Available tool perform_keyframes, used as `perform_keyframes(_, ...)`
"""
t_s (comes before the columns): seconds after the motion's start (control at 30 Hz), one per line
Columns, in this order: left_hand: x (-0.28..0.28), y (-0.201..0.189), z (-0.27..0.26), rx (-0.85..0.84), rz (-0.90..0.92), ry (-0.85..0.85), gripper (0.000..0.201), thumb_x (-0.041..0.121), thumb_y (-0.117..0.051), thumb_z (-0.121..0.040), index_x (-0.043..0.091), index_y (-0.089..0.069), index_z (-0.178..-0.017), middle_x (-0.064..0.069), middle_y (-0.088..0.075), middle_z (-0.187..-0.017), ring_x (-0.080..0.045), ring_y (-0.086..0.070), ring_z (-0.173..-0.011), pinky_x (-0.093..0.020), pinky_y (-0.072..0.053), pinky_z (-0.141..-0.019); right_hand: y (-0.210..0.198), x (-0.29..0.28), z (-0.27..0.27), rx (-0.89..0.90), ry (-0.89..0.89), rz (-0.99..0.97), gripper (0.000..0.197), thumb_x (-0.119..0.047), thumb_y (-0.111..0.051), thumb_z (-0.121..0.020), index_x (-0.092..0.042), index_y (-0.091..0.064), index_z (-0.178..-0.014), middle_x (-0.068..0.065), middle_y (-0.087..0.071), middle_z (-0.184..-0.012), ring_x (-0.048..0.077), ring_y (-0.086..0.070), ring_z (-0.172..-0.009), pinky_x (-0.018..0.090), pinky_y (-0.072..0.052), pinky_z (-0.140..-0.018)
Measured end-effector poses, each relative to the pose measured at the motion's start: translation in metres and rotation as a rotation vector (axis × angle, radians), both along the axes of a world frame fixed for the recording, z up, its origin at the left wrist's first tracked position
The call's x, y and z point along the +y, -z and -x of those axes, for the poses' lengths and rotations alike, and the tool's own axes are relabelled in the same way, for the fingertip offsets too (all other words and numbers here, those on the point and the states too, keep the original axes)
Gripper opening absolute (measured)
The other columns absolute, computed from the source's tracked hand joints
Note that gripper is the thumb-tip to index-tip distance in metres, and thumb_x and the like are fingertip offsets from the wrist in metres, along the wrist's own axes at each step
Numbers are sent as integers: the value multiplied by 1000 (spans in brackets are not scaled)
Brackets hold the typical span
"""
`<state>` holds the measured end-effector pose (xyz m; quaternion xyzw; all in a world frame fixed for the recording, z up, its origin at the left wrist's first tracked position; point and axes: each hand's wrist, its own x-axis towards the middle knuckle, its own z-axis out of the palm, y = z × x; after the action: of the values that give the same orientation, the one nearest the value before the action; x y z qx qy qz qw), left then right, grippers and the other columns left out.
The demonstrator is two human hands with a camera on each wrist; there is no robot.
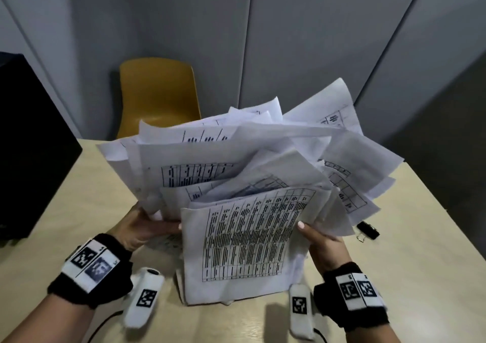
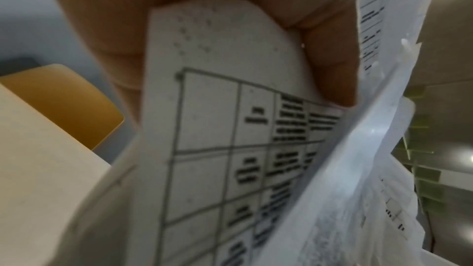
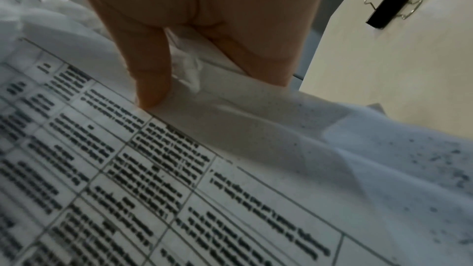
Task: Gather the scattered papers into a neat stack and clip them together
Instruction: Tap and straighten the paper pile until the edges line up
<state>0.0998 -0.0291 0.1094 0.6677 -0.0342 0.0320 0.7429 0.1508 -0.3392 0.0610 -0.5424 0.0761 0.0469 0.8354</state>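
A loose bundle of white papers printed with tables stands on edge on the beige table, its sheets fanned out unevenly. My left hand grips the bundle's left side, thumb across the front. My right hand grips its right side, thumb on the front sheet. In the left wrist view my fingers curl round a sheet. A black binder clip lies on the table just right of the papers, also seen in the right wrist view as the binder clip.
A yellow chair stands behind the table's far edge. A black box-like object sits at the table's left. Grey wall panels close off the back.
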Motion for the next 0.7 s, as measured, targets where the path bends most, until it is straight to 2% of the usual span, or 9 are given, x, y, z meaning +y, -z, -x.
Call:
perform_keyframes(0.07,-3,4,0,-9,58,-28,61,56,-90,-15,37,-77,-72,17,-74,-78,2,-69,-77,-15,-53,-68,4,1,-1,-22,50,33,93,-44,-93,-9,-15,-64,-93,-6,-75,-76,11,-70,-73,19,-57,-63)
perform_keyframes(0.13,-6,6,1,-9,36,2,65,56,-90,-23,37,-76,-83,14,-75,-88,-3,-69,-87,-22,-54,-78,-4,5,3,-53,78,79,70,-29,-93,-37,-14,-62,-98,-12,-75,-75,10,-68,-79,16,-56,-65)
perform_keyframes(0.2,-11,6,2,-8,-21,-11,67,59,-88,-22,35,-77,-83,18,-74,-87,1,-68,-88,-19,-53,-80,-11,12,6,-95,100,96,48,-7,-78,-62,-4,-60,-106,-21,-71,-73,-5,-65,-75,6,-50,-65)
perform_keyframes(0.27,-17,7,0,-20,-104,-122,71,61,-87,-23,28,-74,-85,24,-73,-85,3,-68,-89,-16,-53,-80,-13,16,8,-117,122,81,46,-1,-72,-70,3,-58,-113,-14,-68,-87,-19,-59,-68,-3,-42,-61)
perform_keyframes(0.4,-18,3,-8,-119,-105,-416,41,19,-85,-56,28,-65,-90,31,-69,-78,2,-68,-86,-11,-53,-76,-34,18,10,-141,103,-68,34,-27,-71,-80,-39,-61,-110,6,-69,-102,-9,-60,-86,-9,-36,-74)
perform_keyframes(0.43,-15,-1,-7,-151,-61,-414,37,15,-83,-58,26,-65,-89,30,-70,-77,4,-67,-82,-11,-53,-75,-35,17,8,-129,87,-38,33,-16,-69,-80,-36,-60,-105,-2,-69,-103,-16,-58,-80,-10,-36,-74)
perform_keyframes(0.53,-5,0,1,-221,-127,-275,51,55,-85,-42,32,-73,-86,27,-71,-88,12,-64,-88,-9,-50,-77,-30,17,10,-221,23,246,32,-2,-73,-67,-24,-61,-85,-30,-68,-79,-22,-58,-69,-4,-41,-65)
perform_keyframes(0.57,-2,6,4,-180,-139,-237,60,62,-84,-35,35,-72,-88,24,-71,-95,12,-63,-92,-9,-49,-81,-27,18,11,-206,13,251,31,5,-72,-68,-21,-62,-82,-28,-69,-68,-19,-60,-67,-2,-43,-64)
perform_keyframes(0.7,-7,32,4,33,-171,-308,66,43,-84,-40,28,-66,-102,18,-69,-108,-6,-61,-110,-29,-43,-101,-13,23,10,-180,32,278,36,14,-66,-74,-20,-63,-83,-24,-70,-67,-12,-64,-68,3,-47,-62)
